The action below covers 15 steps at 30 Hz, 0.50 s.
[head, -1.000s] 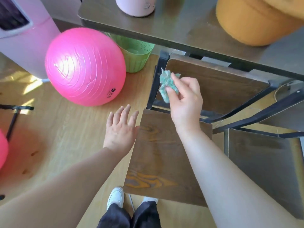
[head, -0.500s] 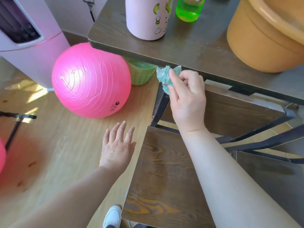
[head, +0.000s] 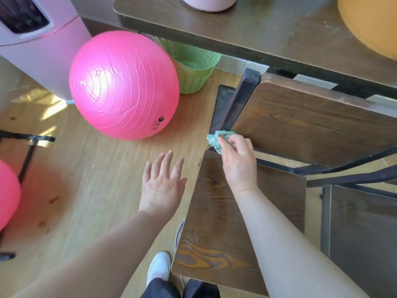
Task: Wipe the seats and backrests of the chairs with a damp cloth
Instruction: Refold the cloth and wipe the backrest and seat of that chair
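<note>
A dark wooden chair stands below me, its seat [head: 217, 229] near me and its backrest [head: 311, 123] leaning toward the table. My right hand [head: 238, 164] grips a crumpled teal cloth [head: 217, 139] at the lower left corner of the backrest, beside the black frame post [head: 238, 100]. My left hand [head: 163, 183] hovers over the floor just left of the seat, fingers spread, holding nothing.
A big pink ball [head: 124, 84] and a green basket [head: 193, 67] sit on the wooden floor to the left. A dark table [head: 257, 29] overhangs the backrest, carrying an orange tub [head: 371, 20] and a pink container [head: 208, 3]. A second chair seat [head: 363, 237] is at right.
My right hand has brought the cloth down from the top left of the backrest to its lower left corner. My left hand has stayed open beside the seat.
</note>
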{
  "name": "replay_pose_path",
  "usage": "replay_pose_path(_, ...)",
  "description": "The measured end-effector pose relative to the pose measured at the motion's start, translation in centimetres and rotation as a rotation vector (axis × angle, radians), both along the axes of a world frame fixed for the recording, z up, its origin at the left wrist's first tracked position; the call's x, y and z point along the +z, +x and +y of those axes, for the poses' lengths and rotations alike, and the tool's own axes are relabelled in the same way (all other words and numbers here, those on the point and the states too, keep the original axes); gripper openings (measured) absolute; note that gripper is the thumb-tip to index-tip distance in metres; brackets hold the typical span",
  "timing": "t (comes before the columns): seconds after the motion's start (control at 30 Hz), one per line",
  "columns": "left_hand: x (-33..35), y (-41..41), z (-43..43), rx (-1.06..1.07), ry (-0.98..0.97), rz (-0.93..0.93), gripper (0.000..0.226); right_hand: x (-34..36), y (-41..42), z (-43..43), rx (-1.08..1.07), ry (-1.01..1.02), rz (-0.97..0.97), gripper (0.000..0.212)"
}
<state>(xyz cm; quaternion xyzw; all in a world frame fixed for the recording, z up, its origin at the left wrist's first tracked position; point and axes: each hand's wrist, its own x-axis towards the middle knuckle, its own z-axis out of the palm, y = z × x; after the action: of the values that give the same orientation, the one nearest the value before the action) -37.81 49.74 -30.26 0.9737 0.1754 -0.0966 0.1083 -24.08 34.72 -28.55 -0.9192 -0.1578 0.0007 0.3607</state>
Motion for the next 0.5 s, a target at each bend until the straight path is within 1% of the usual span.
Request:
replay_pose_path(0.03, -0.4, -0.3, 0.0, 0.002, -0.001, 0.007, 0.056, -0.7, -0.4, 0.2, -0.024, 0.015, 0.069, 0.013)
replay_pose_path(0.13, -1.5, -1.3, 0.0, 0.008, -0.014, 0.027, 0.056, -3.2, -0.9, 0.3, -0.022, -0.051, 0.104, 0.007)
replay_pose_path(0.17, -1.9, -1.6, -0.1, 0.007, -0.015, 0.034, 0.056, -3.9, -0.8, 0.4, -0.038, -0.042, 0.140, 0.004)
replay_pose_path(0.23, -2.4, -2.1, -0.2, 0.006, -0.021, 0.049, 0.056, -5.3, -0.8, 0.6, -0.039, -0.087, 0.136, 0.007)
replay_pose_path(0.27, -2.6, -2.3, -0.3, 0.006, -0.025, 0.055, 0.057, -6.0, -0.9, 0.5, -0.026, -0.118, 0.118, 0.004)
replay_pose_path(0.3, -2.8, -2.5, -0.3, 0.008, -0.027, 0.060, 0.057, -6.4, -1.1, 0.4, -0.026, -0.118, 0.122, 0.006)
replay_pose_path(0.33, -2.8, -2.6, -0.4, 0.010, -0.030, 0.064, 0.057, -6.6, -1.4, 0.2, -0.020, -0.126, 0.095, 0.016)
replay_pose_path(0.4, -2.7, -2.9, -0.6, 0.014, -0.033, 0.063, 0.057, -6.7, -2.0, -0.4, -0.011, -0.105, -0.002, 0.029)
replay_pose_path(0.47, -2.2, -3.0, -0.9, 0.007, -0.032, 0.061, 0.057, -6.2, -2.9, -1.1, -0.005, -0.072, -0.104, 0.036)
replay_pose_path(0.5, -1.9, -3.0, -1.1, 0.000, -0.031, 0.058, 0.057, -5.7, -3.4, -1.6, -0.038, -0.034, -0.124, 0.037)
